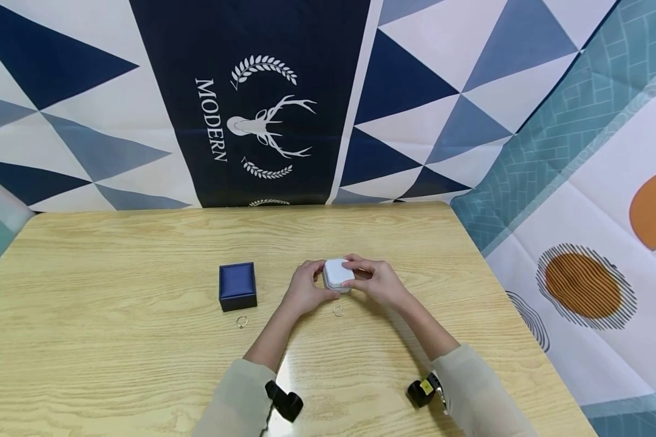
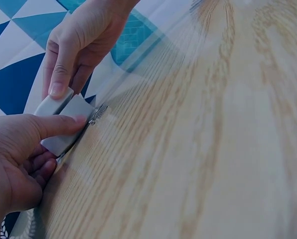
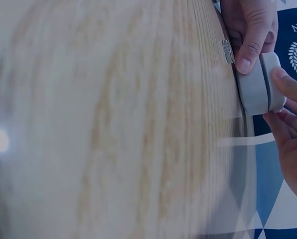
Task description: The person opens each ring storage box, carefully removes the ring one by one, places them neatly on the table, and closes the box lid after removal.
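Observation:
In the head view a small white ring box (image 1: 338,271) with rounded corners sits between both hands on the table. My left hand (image 1: 308,287) grips its lower part (image 2: 69,135), thumb along the near side. Thumb and fingers of my right hand (image 1: 379,281) pinch the lid (image 3: 273,74) from the other side. A narrow dark gap runs between lid and lower part in both wrist views. Just in front of the box lies a ring (image 1: 338,311), whose textured band shows in the right wrist view.
A dark blue square box (image 1: 237,285) with its lid down stands left of my hands on the wooden table (image 1: 115,364). Near its front lies a second ring (image 1: 242,321). Patterned cloth (image 1: 415,91) hangs behind the table and along its right side.

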Demonstrator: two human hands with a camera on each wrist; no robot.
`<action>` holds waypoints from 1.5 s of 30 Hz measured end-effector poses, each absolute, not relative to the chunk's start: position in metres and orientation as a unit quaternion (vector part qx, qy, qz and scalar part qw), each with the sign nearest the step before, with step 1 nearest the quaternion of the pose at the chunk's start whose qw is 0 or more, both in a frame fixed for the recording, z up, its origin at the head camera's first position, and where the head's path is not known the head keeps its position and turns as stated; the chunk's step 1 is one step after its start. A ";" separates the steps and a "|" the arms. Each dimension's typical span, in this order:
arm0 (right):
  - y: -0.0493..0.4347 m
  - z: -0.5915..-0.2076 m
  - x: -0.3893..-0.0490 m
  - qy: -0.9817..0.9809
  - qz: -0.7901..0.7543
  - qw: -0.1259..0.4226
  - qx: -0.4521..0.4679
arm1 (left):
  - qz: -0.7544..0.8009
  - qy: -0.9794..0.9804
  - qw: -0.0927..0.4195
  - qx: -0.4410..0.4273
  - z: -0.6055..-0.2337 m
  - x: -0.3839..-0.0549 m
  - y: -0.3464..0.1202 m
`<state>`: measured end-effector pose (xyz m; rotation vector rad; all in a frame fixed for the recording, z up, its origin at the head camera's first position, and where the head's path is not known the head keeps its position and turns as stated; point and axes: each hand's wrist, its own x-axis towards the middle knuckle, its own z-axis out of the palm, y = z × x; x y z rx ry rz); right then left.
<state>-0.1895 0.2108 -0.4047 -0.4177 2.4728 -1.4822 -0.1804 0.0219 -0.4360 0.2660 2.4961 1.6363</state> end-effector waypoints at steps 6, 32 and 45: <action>0.211 -0.404 -0.189 0.846 -0.502 0.115 -0.138 | 0.543 0.832 0.072 0.089 -0.436 -0.181 0.022; 0.208 -0.406 -0.184 0.829 -0.531 0.116 -0.132 | 0.544 0.833 0.068 0.077 -0.432 -0.177 0.024; 0.215 -0.405 -0.184 0.863 -0.495 0.056 -0.090 | 0.537 0.837 0.071 0.077 -0.430 -0.173 0.024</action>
